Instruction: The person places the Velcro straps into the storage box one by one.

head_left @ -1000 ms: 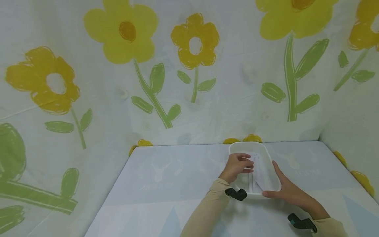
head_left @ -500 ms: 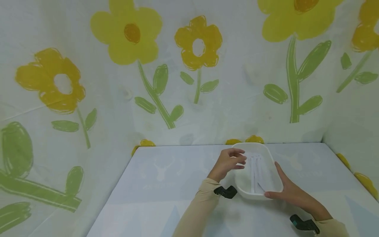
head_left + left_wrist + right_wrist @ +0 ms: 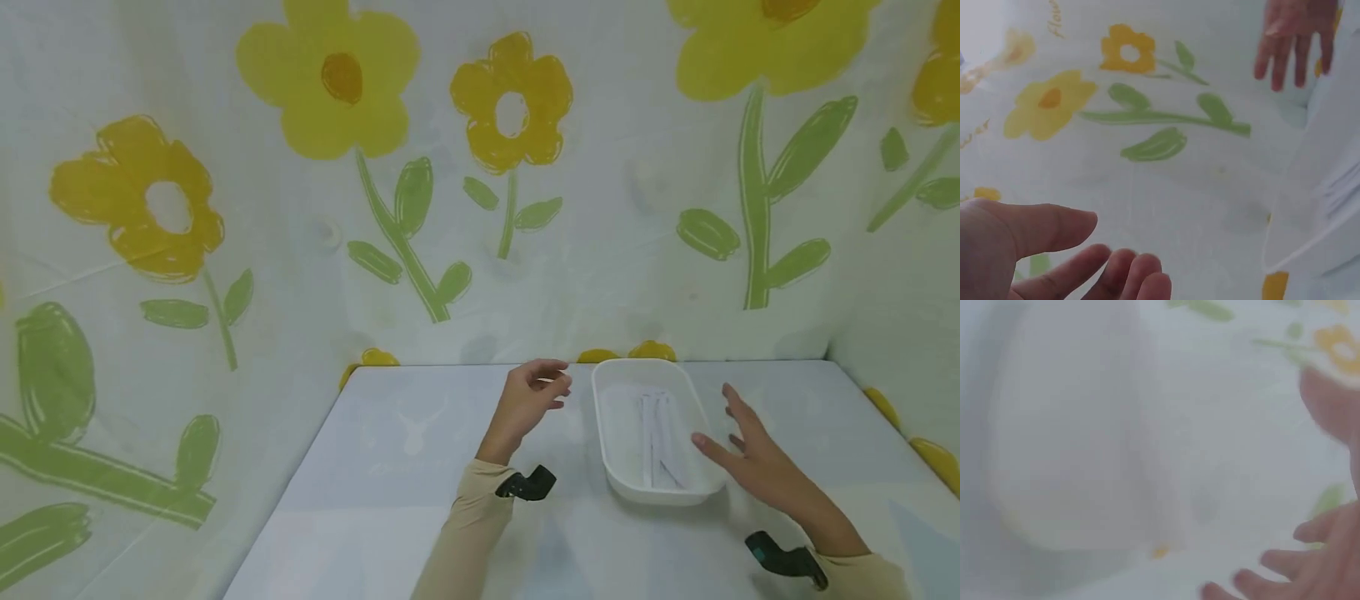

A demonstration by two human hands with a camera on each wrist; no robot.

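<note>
A white plastic container [image 3: 613, 467] stands on the table with its open side up. Inside lie several thin white strips [image 3: 649, 437], whose exact kind I cannot tell. My left hand [image 3: 519, 407] hovers left of the container, fingers relaxed and slightly bent, holding nothing. On the other side, my right hand [image 3: 772, 471] is spread beside the container's right rim, thumb apart from the fingers, with nothing in it. In the left wrist view the container [image 3: 1285, 240] shows at the right edge. The right wrist view has the container's outer wall [image 3: 1072, 425], blurred.
The light table [image 3: 420, 483] reaches back to a white cloth wall [image 3: 585, 283] printed with yellow flowers. More of this cloth hangs on the left and right. A dark wrist camera [image 3: 527, 483] sits on my left wrist, another camera [image 3: 783, 557] on my right.
My left hand has come out from over the container and moved left. My right hand has let go of the container's right rim and drawn slightly away. The strips stay inside.
</note>
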